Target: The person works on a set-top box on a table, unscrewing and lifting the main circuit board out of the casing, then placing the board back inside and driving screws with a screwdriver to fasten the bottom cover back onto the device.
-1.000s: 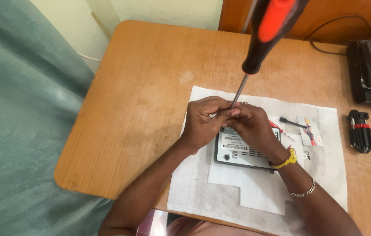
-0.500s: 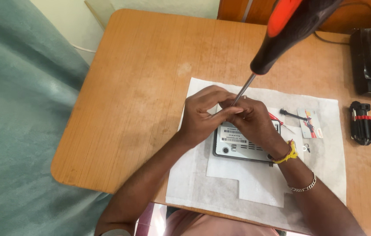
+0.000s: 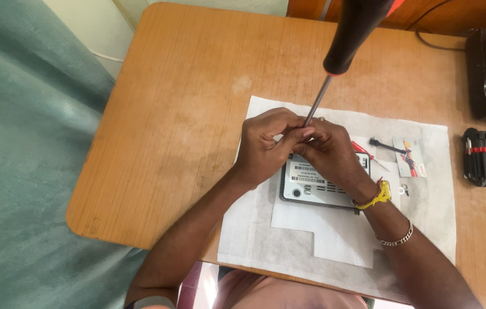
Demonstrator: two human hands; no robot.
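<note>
We see left hand [image 3: 266, 146] and right hand [image 3: 329, 151] both pinching the screwdriver [image 3: 334, 68] steel shaft; glossy handle cut off; grey boxy device [image 3: 311, 186] half hidden; tip unseen.

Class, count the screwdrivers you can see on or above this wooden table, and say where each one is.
2. The long screwdriver is held upright by the left hand and right hand over the grey device. A stubby black one lies at the table's right edge. Hands may hide others.
</note>
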